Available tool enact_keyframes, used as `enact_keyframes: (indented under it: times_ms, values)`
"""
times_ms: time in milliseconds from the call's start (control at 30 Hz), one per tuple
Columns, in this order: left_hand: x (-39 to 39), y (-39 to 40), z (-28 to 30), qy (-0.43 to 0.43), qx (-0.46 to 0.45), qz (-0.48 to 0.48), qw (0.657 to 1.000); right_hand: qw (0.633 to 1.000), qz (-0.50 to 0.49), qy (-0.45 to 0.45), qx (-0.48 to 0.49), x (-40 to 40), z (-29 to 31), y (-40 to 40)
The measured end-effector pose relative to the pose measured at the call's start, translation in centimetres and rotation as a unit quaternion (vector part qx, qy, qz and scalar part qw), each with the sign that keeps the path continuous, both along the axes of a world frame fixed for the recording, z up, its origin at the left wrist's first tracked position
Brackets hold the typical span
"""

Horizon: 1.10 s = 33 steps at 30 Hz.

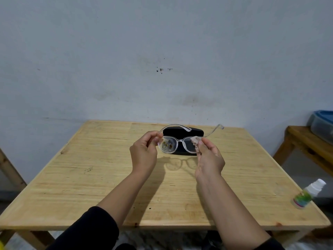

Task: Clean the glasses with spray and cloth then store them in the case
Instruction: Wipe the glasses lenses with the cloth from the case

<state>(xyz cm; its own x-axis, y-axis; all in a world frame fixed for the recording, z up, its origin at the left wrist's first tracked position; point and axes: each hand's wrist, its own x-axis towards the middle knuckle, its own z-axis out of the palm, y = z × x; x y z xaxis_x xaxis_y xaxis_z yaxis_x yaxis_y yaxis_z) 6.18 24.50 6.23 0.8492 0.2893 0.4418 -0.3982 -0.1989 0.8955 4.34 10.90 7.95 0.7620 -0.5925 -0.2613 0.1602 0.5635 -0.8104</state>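
Clear-framed glasses (179, 141) are held up above the table with both temples unfolded. My left hand (144, 152) pinches the frame at its left corner. The left lens shows dark and greenish specks. My right hand (209, 156) pinches a small beige cloth (195, 141) against the right lens. Behind the glasses a black glasses case (182, 132) lies on the wooden table (90, 177); I cannot tell whether it is open. A small spray bottle (309, 193) with a white cap and green label stands near the table's right edge.
A grey wall rises right behind the table. At the right stands a second wooden table (306, 139) bearing a plastic container with a blue lid (322, 121). A wooden leg shows at the far left.
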Motion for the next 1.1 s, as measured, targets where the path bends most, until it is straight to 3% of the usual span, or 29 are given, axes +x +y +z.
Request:
enact_keyframes:
  times_ms: [400, 700, 933, 1100]
  values:
    - [0.1, -0.6, -0.1, -0.017, -0.009, -0.014, 1.000, 0.986, -0.057, -0.048, -0.147, -0.1, 0.0, 0.1]
    - [0.2, -0.9, -0.1, -0.026, -0.001, -0.022, 0.999, 0.999, -0.006, -0.025, -0.045, 0.3, 0.0, -0.8]
    - [0.1, -1.0, -0.3, -0.020, 0.006, -0.031, 0.999, 0.997, -0.045, -0.036, -0.056, 0.4, -0.6, -0.5]
    - [0.1, -1.0, -0.3, -0.026, -0.002, -0.034, 0.999, 0.994, -0.003, -0.060, -0.090, 0.1, -0.3, -0.4]
